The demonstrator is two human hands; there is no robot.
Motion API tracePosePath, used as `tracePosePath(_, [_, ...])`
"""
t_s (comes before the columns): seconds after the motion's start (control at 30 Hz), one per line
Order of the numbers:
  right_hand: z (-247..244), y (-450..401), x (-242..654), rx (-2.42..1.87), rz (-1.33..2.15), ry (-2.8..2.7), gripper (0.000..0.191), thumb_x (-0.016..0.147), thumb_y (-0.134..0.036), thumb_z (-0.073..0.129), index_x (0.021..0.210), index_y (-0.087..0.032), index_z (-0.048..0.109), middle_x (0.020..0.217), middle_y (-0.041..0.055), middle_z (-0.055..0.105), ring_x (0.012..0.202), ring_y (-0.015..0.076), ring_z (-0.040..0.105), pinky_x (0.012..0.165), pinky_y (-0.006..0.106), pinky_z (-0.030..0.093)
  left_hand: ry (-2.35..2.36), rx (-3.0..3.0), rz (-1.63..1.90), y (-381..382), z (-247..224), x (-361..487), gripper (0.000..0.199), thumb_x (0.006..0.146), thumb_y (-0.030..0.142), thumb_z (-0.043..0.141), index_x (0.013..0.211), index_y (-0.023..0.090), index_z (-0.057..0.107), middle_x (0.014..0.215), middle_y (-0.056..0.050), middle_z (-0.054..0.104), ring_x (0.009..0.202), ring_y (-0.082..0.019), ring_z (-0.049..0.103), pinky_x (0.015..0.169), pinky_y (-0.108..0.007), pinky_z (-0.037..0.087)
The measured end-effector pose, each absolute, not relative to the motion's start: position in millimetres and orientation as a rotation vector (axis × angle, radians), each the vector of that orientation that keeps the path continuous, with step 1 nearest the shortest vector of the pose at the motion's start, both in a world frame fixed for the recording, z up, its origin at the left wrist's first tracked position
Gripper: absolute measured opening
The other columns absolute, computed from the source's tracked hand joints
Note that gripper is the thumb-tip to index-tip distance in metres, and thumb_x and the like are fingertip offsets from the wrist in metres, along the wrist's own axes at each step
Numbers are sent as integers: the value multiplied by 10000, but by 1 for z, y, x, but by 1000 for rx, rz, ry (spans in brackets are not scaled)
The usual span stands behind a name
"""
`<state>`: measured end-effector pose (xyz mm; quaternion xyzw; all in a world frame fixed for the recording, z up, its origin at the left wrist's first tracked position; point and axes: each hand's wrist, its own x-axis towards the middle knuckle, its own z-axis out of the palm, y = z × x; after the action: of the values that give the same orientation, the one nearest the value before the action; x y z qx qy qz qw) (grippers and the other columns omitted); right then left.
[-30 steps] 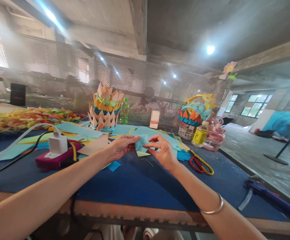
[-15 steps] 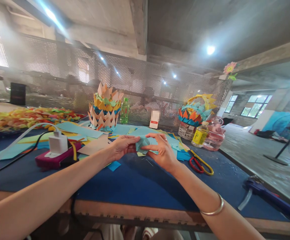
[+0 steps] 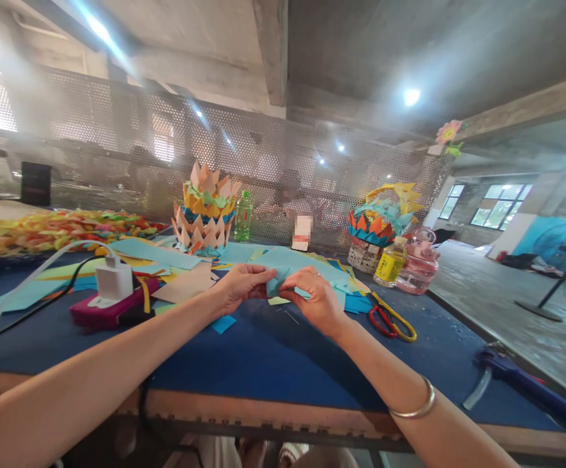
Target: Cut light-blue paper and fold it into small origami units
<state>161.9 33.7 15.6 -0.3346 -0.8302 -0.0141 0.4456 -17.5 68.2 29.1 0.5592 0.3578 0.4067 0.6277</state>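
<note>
Blue tabletop [image 3: 263, 364]. Above, forearms [image 3: 131, 364] extended, converging: right hand [image 3: 314, 299], fingers curled; left hand [image 3: 244, 286], fingers bunched; both pinching light-blue paper piece [image 3: 273, 286] between them. Pink jug [image 3: 416, 270], liquid inside. Yellow-labelled bottle [image 3: 390, 263], green bottle [image 3: 244, 218], contents unclear.

The folded light-blue piece [image 3: 275, 282] looks like smooth, matt paper with sharp creases, as do the pointed tiers of the stacked basket [image 3: 202, 229]. A dull dark-blue covering [image 3: 263, 357] tops the table, its brown edge [image 3: 244, 402] rough and wood-like. The bangle [image 3: 415, 415] is shiny silvery metal. The charger [image 3: 114, 281] is smooth white plastic, the scissors handles [image 3: 390, 323] glossy, the green bottle [image 3: 244, 220] clear plastic, the ceiling [image 3: 360, 58] matt concrete
</note>
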Motion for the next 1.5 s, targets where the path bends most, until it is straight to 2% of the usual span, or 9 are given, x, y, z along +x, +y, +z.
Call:
tracePosePath(0.3, [9, 34, 159, -1014, -10, -1858, 122, 752, -323, 621, 718, -206, 619, 922, 42, 491, 893, 174, 502, 802, 331, 419, 736, 1341, 905, 69, 23, -17, 243, 630, 371, 716, 690, 140, 672, 634, -19, 661, 573, -101, 585, 639, -237, 485])
tracePosePath(0.53, [11, 30, 157, -1011, 15, -1820, 123, 760, -320, 611, 707, -209, 619, 997, 50, 488, 944, 180, 501, 786, 319, 426, 724, 1376, 895, 69, 21, -16, 253, 644, 390, 700, 689, 143, 670, 626, -20, 651, 573, -104, 574, 664, -257, 485])
tracePosePath(0.87, [9, 31, 157, -996, 31, -1864, 123, 773, -311, 592, 721, -200, 601, 1005, 54, 506, 943, 178, 507, 760, 300, 438, 725, 1465, 903, 65, 19, -14, 305, 669, 429, 660, 650, 126, 626, 506, 46, 485, 467, -49, 397, 568, -211, 431])
tracePosePath(0.93, [9, 32, 157, -990, 57, -1839, 125, 749, -319, 615, 787, -202, 590, 995, 55, 513, 912, 171, 512, 714, 282, 447, 725, 1468, 905, 65, 20, -14, 307, 670, 432, 657, 689, 127, 637, 537, 37, 519, 488, -55, 430, 575, -210, 428])
tracePosePath(1.03, [8, 34, 156, -1015, 165, -1738, 394, 675, -350, 675, 1008, -208, 520, 1018, 64, 522, 831, 156, 521, 619, 252, 450, 732, 1455, 895, 65, 21, -13, 314, 664, 435, 659, 732, 128, 645, 600, 12, 585, 531, -74, 492, 590, -216, 429])
tracePosePath(1.13, [4, 39, 156, -1073, 370, -1701, 485, 649, -390, 678, 1054, -195, 497, 900, 39, 564, 726, 137, 527, 573, 235, 437, 770, 1506, 910, 64, 22, -13, 317, 659, 441, 657, 664, 125, 635, 505, 35, 536, 463, -58, 441, 513, -187, 381])
tracePosePath(1.3, [0, 45, 158, -1123, 578, -1714, 348, 606, -420, 692, 801, -170, 548, 612, -33, 508, 574, 107, 466, 524, 214, 388, 878, 1629, 881, 59, 26, -12, 324, 657, 429, 658, 595, 112, 635, 375, 69, 418, 367, -31, 315, 393, -173, 251])
tracePosePath(1.4, [0, 46, 160, -1130, 576, -1668, 354, 591, -425, 701, 779, -172, 539, 591, -41, 491, 548, 97, 438, 511, 207, 365, 817, 1531, 849, 58, 28, -11, 271, 633, 388, 691, 624, 122, 642, 451, 53, 509, 418, -45, 423, 455, -173, 362])
tracePosePath(1.5, [0, 47, 161, -1125, 549, -1630, 353, 610, -433, 684, 795, -171, 536, 586, -40, 484, 537, 94, 420, 502, 205, 347, 723, 1434, 827, 60, 27, -12, 238, 584, 329, 742, 679, 129, 654, 657, 2, 640, 628, -100, 587, 666, -226, 474])
